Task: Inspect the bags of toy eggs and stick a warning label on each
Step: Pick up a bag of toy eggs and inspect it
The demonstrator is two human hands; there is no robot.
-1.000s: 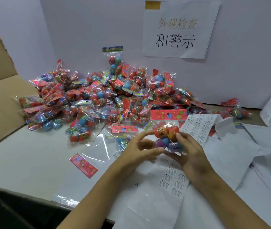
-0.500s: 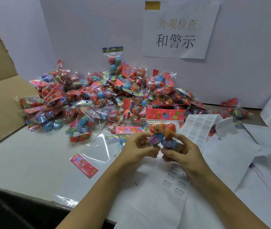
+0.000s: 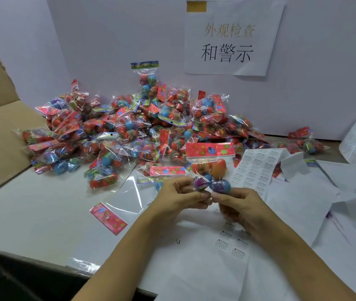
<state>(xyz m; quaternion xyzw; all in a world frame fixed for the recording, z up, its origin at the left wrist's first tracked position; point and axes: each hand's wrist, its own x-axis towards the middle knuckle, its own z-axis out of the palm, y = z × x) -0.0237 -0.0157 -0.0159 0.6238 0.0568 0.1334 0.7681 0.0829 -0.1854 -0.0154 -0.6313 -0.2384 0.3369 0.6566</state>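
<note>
Along the back of the worktop (image 3: 31, 213) I see a big heap of bagged eggs (image 3: 133, 129), each clear bag holding red and blue eggs under a red header. Label sheets (image 3: 257, 168) lie right of it. Nearer me, the held bag (image 3: 210, 168) stands upright, orange and blue eggs inside. My left hand (image 3: 179, 198) and right hand (image 3: 242, 207) pinch its bottom.

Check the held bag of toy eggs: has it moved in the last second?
Yes. The bag of toy eggs has tilted upright, its red header card rising toward the pile of bags, while both hands hold its bottom.
</note>
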